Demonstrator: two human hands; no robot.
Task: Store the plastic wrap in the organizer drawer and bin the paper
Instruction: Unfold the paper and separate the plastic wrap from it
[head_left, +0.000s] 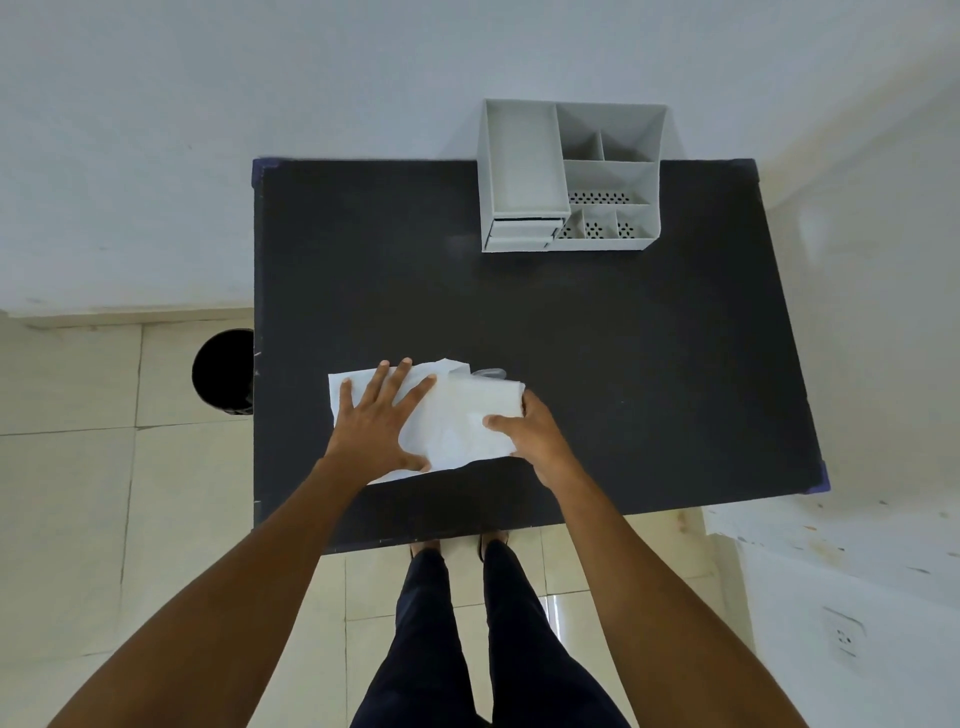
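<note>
A white sheet of paper (452, 431) lies near the front of the black table (597, 338), partly folded over. A bit of clear plastic wrap (488, 372) peeks out at its far edge. My left hand (379, 421) presses flat on the paper's left half, fingers spread. My right hand (535, 436) grips the paper's right edge, thumb on top and fingers curled around it. The grey organizer (571, 176) stands at the table's far edge, its small drawers (522, 235) closed at the front left. A black bin (224, 371) stands on the floor left of the table.
A white wall runs behind the table and another on the right with a socket (844, 634). Beige floor tiles (67, 467) lie to the left. My legs and feet stand at the table's front edge.
</note>
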